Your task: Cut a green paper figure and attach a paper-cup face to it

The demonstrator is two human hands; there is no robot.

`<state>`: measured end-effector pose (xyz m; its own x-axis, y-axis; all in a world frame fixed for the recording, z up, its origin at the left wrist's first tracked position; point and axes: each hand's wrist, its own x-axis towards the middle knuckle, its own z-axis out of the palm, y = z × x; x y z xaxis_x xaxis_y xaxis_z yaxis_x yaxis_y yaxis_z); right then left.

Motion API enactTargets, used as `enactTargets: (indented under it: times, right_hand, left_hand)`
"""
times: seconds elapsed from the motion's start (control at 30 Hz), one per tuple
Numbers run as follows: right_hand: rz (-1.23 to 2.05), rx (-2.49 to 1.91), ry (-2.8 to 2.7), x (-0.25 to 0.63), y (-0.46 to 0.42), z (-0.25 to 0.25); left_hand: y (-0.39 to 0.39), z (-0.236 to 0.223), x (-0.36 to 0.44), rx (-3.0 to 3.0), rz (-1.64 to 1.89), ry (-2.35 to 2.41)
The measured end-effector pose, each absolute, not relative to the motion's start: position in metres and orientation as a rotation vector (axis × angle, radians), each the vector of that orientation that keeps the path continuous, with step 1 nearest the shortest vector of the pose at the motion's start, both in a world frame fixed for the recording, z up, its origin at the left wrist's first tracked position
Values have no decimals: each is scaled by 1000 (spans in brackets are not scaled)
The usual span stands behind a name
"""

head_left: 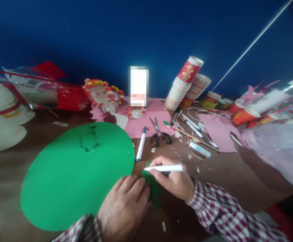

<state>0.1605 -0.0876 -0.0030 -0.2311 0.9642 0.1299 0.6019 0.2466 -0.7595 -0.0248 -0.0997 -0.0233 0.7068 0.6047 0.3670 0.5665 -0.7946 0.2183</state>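
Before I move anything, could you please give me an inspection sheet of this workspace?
Surface: brown tabletop, strewn with small white paper scraps.
Job's things: small green paper cutout; slim white marker; large rounded green sheet, left.
Clutter: black-handled metal scissors, slightly open; blue-capped white marker; leaning stack of printed paper cups; pink paper sheet.
Grip: right hand holds the slim marker; left hand lies at the cutout.
Cables: thin white loop, possibly cord.
Surroundings: dark blue wall behind.
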Motion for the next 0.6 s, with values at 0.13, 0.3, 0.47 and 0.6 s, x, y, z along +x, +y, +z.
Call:
enactTargets:
  times: [0.13, 0.3, 0.47, 0.6]
  right_hand:
    - [775, -1428, -1941, 161, -87, -3]
    - [752, -1442, -1945, 160, -87, -4]
    - [737, -1457, -1942, 159, -87, -4]
    - [725, -1480, -1936, 159, -87, -3]
  left_hand:
    - [-99, -24, -24, 2826, 648, 977]
    - [-99, -23, -25, 2824, 655, 976]
    - [-100, -24, -25, 2820, 633, 986]
    - [-101, -25, -25, 2823, 640, 996]
